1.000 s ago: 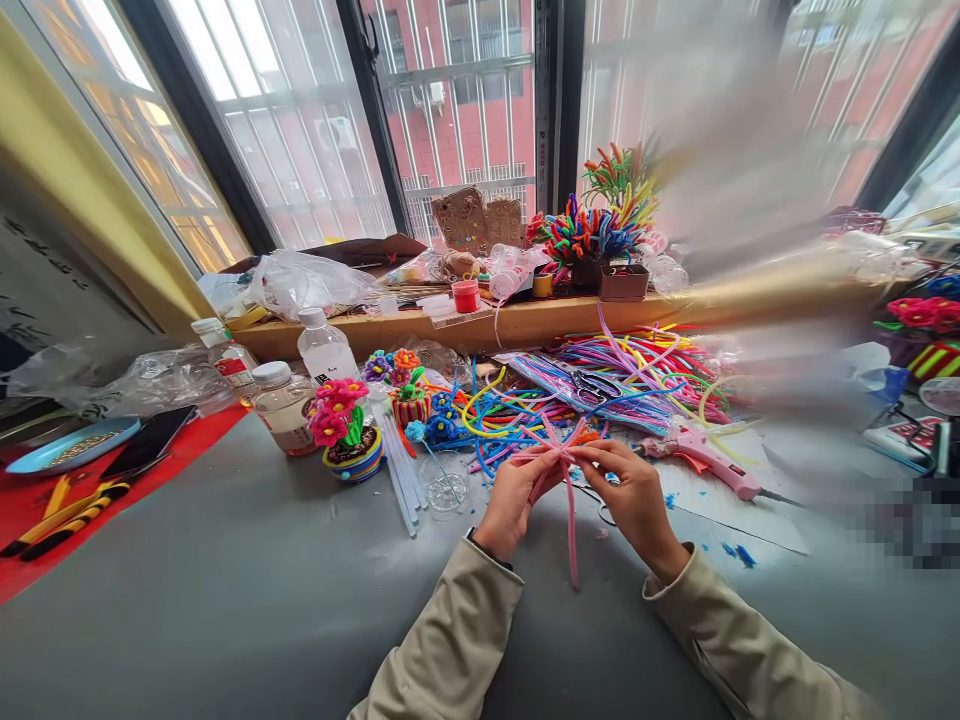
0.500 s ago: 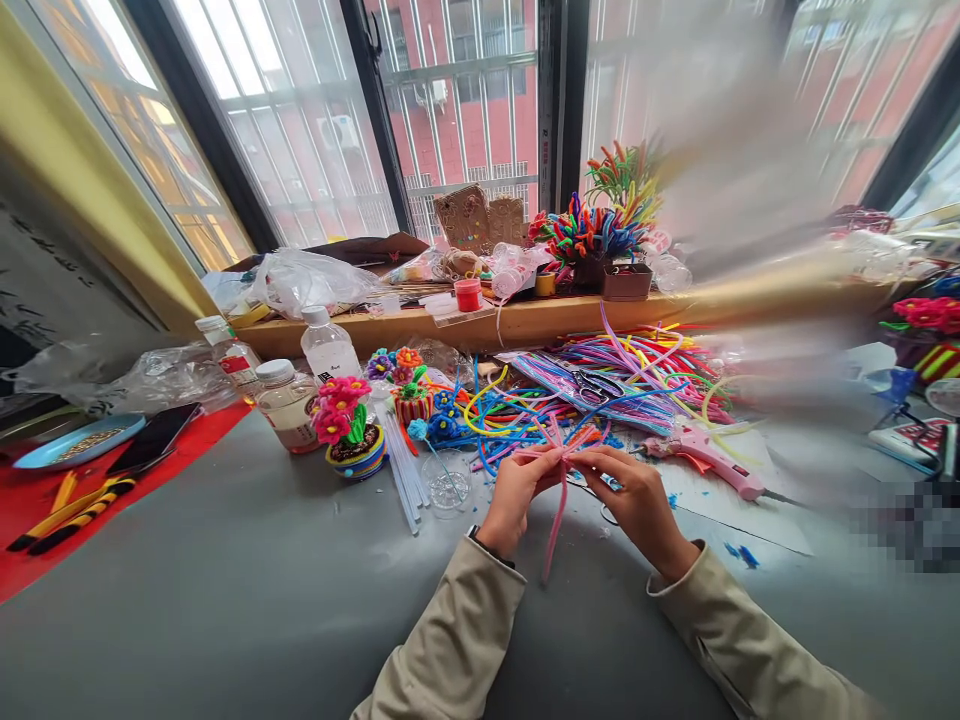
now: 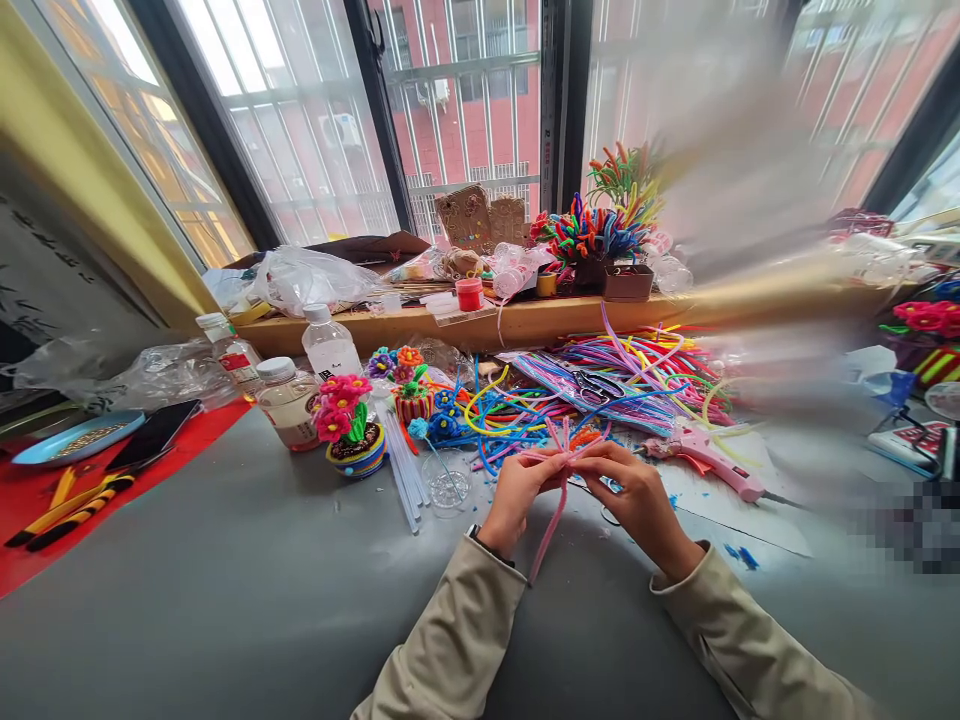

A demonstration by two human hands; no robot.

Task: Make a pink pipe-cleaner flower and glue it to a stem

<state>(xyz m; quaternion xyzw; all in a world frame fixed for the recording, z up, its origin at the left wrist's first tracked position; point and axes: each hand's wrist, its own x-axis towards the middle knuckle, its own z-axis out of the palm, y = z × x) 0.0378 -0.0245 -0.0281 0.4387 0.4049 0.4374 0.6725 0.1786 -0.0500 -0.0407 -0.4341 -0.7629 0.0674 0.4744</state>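
Note:
Between my two hands, above the grey table, are pink pipe cleaners [image 3: 553, 515] crossed at one spot. Several short ends fan out at the top, and one long tail hangs down and bends left. My left hand [image 3: 517, 490] pinches the crossing from the left, thumb and fingertips together. From the right, my right hand [image 3: 634, 490] pinches the same crossing; its fingertips almost meet those of the left. Just behind lies a tangle of coloured pipe cleaners [image 3: 495, 405], with black-handled scissors [image 3: 596, 386] on top. The exact twist at the crossing is hidden by my fingers.
A pink glue gun [image 3: 712, 465] lies right of my right hand. To the left stand a pot of pink pipe-cleaner flowers [image 3: 352, 430], clear glue sticks [image 3: 401, 465], a clear cup [image 3: 448, 485] and plastic bottles [image 3: 289, 405]. A crowded windowsill [image 3: 420, 333] runs behind.
The long pink tail has swung to the left at its lower end. Both hands keep nearly the same place and the same pinch.

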